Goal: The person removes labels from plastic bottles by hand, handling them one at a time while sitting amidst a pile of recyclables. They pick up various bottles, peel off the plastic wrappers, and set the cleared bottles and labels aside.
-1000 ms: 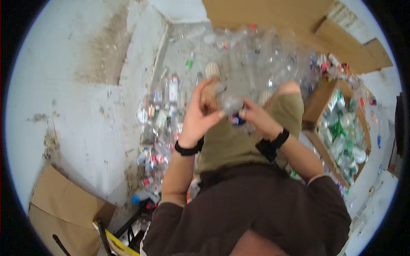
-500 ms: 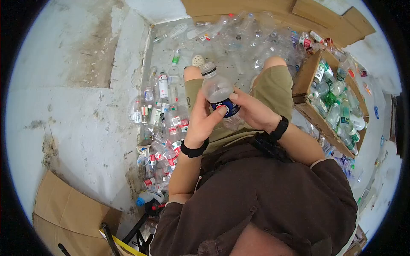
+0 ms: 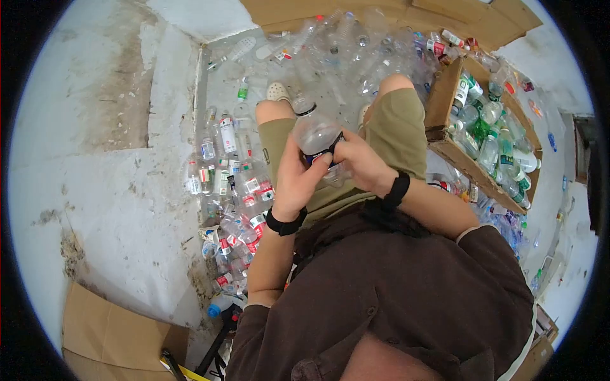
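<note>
Both hands are around a clear plastic bottle with a dark blue label, held above my lap with its neck pointing away from me. My left hand wraps its left side, the thumb lying across the label. On the right side my right hand has its fingers bent in at the label's edge, thumb and fingertips pressed together there. Part of the label is covered by the fingers. The bottle's lower end shows below the hands, over my shorts.
Left of my legs lie many bottles, several with red labels. A cardboard box of green and clear bottles stands at the right. More clear bottles spread at the back, by a cardboard sheet. Folded cardboard leans at the lower left.
My right thumb and fingers have closed in on the label's right edge, and less of the label shows. The view has shifted slightly; the bottle stays between both hands.
</note>
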`<state>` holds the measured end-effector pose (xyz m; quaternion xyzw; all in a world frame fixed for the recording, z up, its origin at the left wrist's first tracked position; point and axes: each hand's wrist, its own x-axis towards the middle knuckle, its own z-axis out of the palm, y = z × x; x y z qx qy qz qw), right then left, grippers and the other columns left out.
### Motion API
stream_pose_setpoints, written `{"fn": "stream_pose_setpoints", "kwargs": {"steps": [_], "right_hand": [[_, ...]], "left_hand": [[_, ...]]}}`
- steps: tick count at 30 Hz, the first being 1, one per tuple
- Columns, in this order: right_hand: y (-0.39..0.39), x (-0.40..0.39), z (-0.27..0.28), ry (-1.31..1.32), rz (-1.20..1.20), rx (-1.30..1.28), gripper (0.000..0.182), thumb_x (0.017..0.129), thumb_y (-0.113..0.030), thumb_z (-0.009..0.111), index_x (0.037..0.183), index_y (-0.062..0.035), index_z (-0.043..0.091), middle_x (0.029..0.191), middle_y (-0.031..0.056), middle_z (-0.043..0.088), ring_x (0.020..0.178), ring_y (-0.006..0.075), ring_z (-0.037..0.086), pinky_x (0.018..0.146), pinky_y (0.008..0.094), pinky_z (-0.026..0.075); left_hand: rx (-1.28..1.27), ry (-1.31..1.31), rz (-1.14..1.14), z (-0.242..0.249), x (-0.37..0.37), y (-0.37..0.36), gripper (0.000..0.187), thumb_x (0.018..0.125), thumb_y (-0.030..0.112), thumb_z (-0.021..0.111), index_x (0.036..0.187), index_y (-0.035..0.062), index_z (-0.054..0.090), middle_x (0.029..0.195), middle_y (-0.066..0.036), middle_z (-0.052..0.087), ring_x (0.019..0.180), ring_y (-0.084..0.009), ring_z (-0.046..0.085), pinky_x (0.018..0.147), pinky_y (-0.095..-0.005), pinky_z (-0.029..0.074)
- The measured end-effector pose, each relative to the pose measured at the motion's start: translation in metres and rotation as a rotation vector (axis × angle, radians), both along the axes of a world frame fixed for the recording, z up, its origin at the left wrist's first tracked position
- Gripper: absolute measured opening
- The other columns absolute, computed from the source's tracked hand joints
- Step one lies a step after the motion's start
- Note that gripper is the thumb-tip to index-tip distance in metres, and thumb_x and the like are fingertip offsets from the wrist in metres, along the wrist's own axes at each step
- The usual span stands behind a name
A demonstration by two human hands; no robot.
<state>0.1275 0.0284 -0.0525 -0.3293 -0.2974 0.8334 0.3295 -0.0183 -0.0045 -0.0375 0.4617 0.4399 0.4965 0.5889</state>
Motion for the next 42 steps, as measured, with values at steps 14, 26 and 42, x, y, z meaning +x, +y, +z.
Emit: {"fn": "stream_pose_setpoints", "kwargs": {"steps": [14, 26, 42], "right_hand": [[0.006, 0.011, 0.006, -0.053, 0.14, 0.074, 0.059, 0.088, -0.029, 0.051, 0.139, -0.0056, 0.031, 0.128, 0.0074, 0.046, 0.119, 0.0146, 0.039, 0.1, 0.0284, 0.029], [0.0, 0.004, -0.01, 0.036, 0.135, 0.037, 0.057, 0.087, -0.026, 0.047, 0.138, -0.0043, 0.032, 0.119, 0.0038, 0.048, 0.105, 0.0127, 0.043, 0.089, 0.0269, 0.036], [-0.003, -0.002, -0.016, -0.025, -0.008, 0.012, 0.048, 0.08, -0.009, 0.042, 0.127, -0.0034, 0.044, 0.105, 0.003, 0.052, 0.095, 0.0116, 0.046, 0.084, 0.0255, 0.039]], "left_hand": [[-0.009, 0.001, -0.026, -0.005, -0.001, 0.008, 0.059, 0.079, -0.003, 0.06, 0.132, 0.0027, 0.034, 0.122, -0.008, 0.048, 0.111, -0.0167, 0.047, 0.095, -0.0315, 0.038], [-0.029, -0.091, 0.007, -0.026, -0.005, -0.001, 0.068, 0.08, 0.018, 0.067, 0.136, 0.0024, 0.032, 0.129, -0.01, 0.045, 0.119, -0.022, 0.045, 0.101, -0.0354, 0.034], [-0.041, 0.091, -0.046, -0.02, 0.0, 0.003, 0.059, 0.08, -0.002, 0.051, 0.134, 0.0033, 0.027, 0.123, -0.01, 0.045, 0.112, -0.0195, 0.047, 0.097, -0.0329, 0.038]]}}
